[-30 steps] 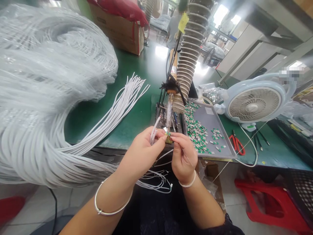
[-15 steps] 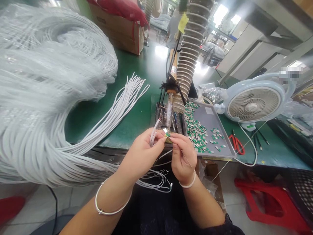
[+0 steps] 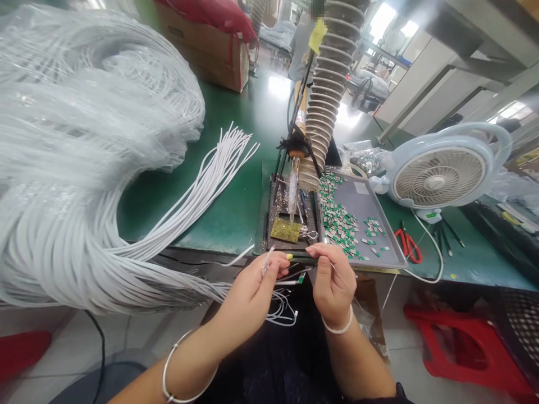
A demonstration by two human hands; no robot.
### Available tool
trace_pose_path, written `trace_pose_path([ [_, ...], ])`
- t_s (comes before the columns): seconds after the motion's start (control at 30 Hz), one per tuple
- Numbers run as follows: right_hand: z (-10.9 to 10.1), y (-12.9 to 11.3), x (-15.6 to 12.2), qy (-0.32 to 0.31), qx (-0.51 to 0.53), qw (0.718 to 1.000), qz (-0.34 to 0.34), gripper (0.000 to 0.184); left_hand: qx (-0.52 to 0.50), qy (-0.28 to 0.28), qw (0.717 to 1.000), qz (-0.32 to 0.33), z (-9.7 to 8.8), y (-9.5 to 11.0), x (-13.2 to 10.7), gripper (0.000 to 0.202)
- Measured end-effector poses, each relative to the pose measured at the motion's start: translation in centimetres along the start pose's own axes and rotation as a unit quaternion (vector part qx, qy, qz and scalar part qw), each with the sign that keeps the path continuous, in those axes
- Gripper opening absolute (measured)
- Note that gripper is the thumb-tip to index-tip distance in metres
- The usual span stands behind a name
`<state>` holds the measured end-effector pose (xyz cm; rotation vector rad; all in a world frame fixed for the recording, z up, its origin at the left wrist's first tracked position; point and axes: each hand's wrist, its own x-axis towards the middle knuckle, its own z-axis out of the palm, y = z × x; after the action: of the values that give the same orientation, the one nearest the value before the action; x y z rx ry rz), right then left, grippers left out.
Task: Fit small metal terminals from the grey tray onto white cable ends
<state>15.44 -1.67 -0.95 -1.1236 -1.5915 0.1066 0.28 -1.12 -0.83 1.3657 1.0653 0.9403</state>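
Observation:
My left hand (image 3: 252, 286) is closed in a pinch on the ends of a few thin white wires (image 3: 268, 259), just below the table's front edge. My right hand (image 3: 334, 275) is closed too, pinching a thin metal strand that trails down to the right. A short dark piece with a yellow tip (image 3: 295, 257) lies between the two hands. Just beyond them a soldering iron (image 3: 293, 185) hangs tip-down in its stand above a yellow sponge (image 3: 286, 229). More white wires with small green ends (image 3: 282, 306) lie loose in my lap.
A huge bundle of white cables (image 3: 63, 168) fills the left of the green table (image 3: 236, 207). To the right stand a grey tray (image 3: 370, 205) of several small green parts, red-handled pliers (image 3: 407, 247) and a fan (image 3: 438, 177). A ribbed hose (image 3: 326, 84) rises behind the iron. A red stool (image 3: 463, 348) is below right.
Both hands have dropped from the iron's tip to the table's front edge, still pinched. The yellow sponge under the iron now shows.

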Motion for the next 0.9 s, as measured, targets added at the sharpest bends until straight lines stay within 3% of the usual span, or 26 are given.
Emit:
trace_pose_path([
  [0.1, -0.4, 0.1, -0.2, -0.004, 0.001, 1.0, 0.008, 0.024, 0.054, 0.045, 0.997, 0.027, -0.1, -0.4, -0.6, 0.025],
  [0.27, -0.8, 0.2, -0.7, -0.122, 0.003, 0.991, -0.054, 0.029, 0.052, 0.055, 0.997, -0.019, -0.5, -1.3, -0.7, 0.028],
  [0.47, -3.1, 0.8, -2.0, -0.197, -0.134, 0.964, -0.117, 0.03, 0.036, -0.052, 0.998, -0.024, -0.5, -1.7, -0.5, 0.025],
  [0.6, -4.9, 1.1, -3.0, -0.226, -0.161, 0.957, -0.087, 0.028, 0.016, -0.105, 0.994, -0.037, -0.1, -1.8, -0.4, 0.023],
  [0.77, -5.7, 1.1, -3.1, -0.173, -0.109, 0.979, -0.012, 0.026, -0.063, -0.119, 0.988, -0.074, -0.2, -1.9, -0.3, 0.02],
  [0.9, -5.8, 1.0, -1.2, -0.105, -0.134, 0.985, -0.004, 0.024, -0.173, -0.103, 0.976, -0.084, -0.4, -2.1, -0.5, 0.019],
])
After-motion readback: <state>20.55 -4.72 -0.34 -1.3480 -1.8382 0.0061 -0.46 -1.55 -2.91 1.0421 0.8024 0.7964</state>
